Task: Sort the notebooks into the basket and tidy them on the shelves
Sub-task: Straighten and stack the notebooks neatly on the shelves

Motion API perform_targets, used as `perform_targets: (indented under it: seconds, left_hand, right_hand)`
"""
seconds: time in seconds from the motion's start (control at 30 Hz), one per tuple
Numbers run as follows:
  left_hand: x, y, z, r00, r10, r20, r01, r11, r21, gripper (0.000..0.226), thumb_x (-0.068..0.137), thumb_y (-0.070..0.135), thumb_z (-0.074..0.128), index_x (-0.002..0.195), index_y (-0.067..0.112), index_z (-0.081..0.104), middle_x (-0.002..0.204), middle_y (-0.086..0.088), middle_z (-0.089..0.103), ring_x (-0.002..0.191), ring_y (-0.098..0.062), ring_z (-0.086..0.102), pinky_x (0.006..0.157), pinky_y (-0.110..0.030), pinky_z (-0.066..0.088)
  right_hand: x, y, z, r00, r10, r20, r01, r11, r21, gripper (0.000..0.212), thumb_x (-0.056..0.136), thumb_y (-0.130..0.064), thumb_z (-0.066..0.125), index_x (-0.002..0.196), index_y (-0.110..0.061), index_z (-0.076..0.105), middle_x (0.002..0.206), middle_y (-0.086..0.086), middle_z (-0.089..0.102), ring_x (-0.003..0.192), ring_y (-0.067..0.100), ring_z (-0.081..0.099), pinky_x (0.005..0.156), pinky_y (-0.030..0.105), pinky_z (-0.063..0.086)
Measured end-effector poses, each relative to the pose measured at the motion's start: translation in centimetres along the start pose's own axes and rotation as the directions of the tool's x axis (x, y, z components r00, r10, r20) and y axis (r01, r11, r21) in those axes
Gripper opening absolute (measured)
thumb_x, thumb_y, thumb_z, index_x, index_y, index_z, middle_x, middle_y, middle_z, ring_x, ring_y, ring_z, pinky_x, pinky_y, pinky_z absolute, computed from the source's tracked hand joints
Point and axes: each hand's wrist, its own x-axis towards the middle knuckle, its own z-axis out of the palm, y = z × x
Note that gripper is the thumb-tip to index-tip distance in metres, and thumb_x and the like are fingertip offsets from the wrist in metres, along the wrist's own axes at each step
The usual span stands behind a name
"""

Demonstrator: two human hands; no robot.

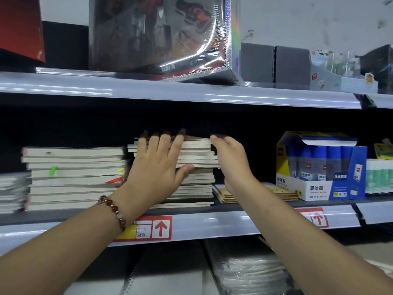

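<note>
Left hand point(157, 167), fingers straight and spread, presses flat against the front edges of a tall stack of pale-paged notebooks point(195, 165), fingertips over its top and thumb against its middle. Right hand point(230, 160) cups the stack's upper right corner, fingers curled over the top cover. The stack stands mid-shelf on the grey metal shelf point(234, 220), just right of a wider stack of cream-edged notebooks point(74, 177). A blue-and-white cardboard box of glue bottles point(319, 167) stands further right. A brown bead bracelet point(114, 211) circles the left wrist.
</note>
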Motion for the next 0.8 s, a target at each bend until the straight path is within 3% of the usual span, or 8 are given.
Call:
perform_targets:
  seconds: [0.17,0.3,0.43,0.5,0.6,0.8]
  left_hand:
    - [0.4,0.9,0.4,0.997,-0.075,-0.026,0.071,0.990,-0.120,0.073,0.091,0.072,0.030,0.141,0.021,0.045,0.116,-0.013,0.052,0.105,-0.031,0.048,0.098,-0.051,0.036]
    - [-0.6,-0.3,0.3,0.974,-0.227,-0.026,0.218,0.957,-0.192,0.083,0.090,0.078,0.024,0.150,0.022,0.031,0.140,-0.018,0.040,0.128,-0.037,0.038,0.113,-0.053,0.026]
    - [-2.0,-0.8,-0.1,0.942,-0.333,0.040,0.325,0.875,-0.358,0.088,0.088,0.076,0.024,0.156,0.021,0.016,0.157,-0.013,0.020,0.149,-0.034,0.013,0.122,-0.047,0.011]
    - [-2.4,-1.4,0.3,0.956,-0.294,0.004,0.280,0.909,-0.309,0.082,0.094,0.073,0.024,0.155,0.019,0.021,0.153,-0.017,0.027,0.146,-0.037,0.017,0.122,-0.051,0.012]
    - [-2.6,-2.6,1.1,0.971,-0.240,-0.019,0.232,0.954,-0.190,0.077,0.096,0.066,0.021,0.153,0.014,0.024,0.144,-0.023,0.035,0.142,-0.041,0.023,0.123,-0.055,0.008]
    - [-1.6,-1.7,1.6,0.994,-0.109,0.011,0.110,0.984,-0.142,0.073,0.098,0.064,0.020,0.159,0.023,0.014,0.160,-0.015,0.022,0.146,-0.045,0.014,0.121,-0.058,0.004]
  right_hand:
    - [0.1,-0.1,0.3,0.962,0.268,0.058,-0.273,0.958,0.092,0.044,0.095,-0.057,0.048,0.110,-0.018,0.063,0.096,0.007,0.074,0.085,0.021,0.070,0.060,0.031,0.051]
    - [0.3,0.2,0.2,0.959,0.275,0.068,-0.283,0.946,0.160,0.036,0.099,-0.043,0.045,0.087,-0.014,0.064,0.069,0.003,0.067,0.062,0.018,0.064,0.056,0.028,0.052]
    - [0.7,0.2,0.7,0.945,0.323,0.049,-0.325,0.916,0.234,0.031,0.099,-0.033,0.042,0.076,-0.015,0.054,0.060,0.001,0.055,0.057,0.018,0.054,0.057,0.029,0.047]
    - [0.3,0.0,1.3,0.933,0.346,0.099,-0.359,0.915,0.184,0.037,0.100,-0.039,0.043,0.077,-0.014,0.059,0.064,0.002,0.063,0.065,0.021,0.062,0.068,0.034,0.055]
    - [-0.3,-0.2,1.8,0.916,0.356,0.183,-0.379,0.919,0.107,0.041,0.098,-0.052,0.047,0.095,-0.017,0.070,0.083,0.006,0.077,0.083,0.027,0.073,0.083,0.045,0.059]
    - [0.7,-1.0,1.9,0.930,0.336,0.147,-0.349,0.934,0.073,0.070,0.086,-0.075,0.047,0.129,-0.022,0.058,0.113,0.008,0.072,0.101,0.029,0.069,0.093,0.047,0.055]
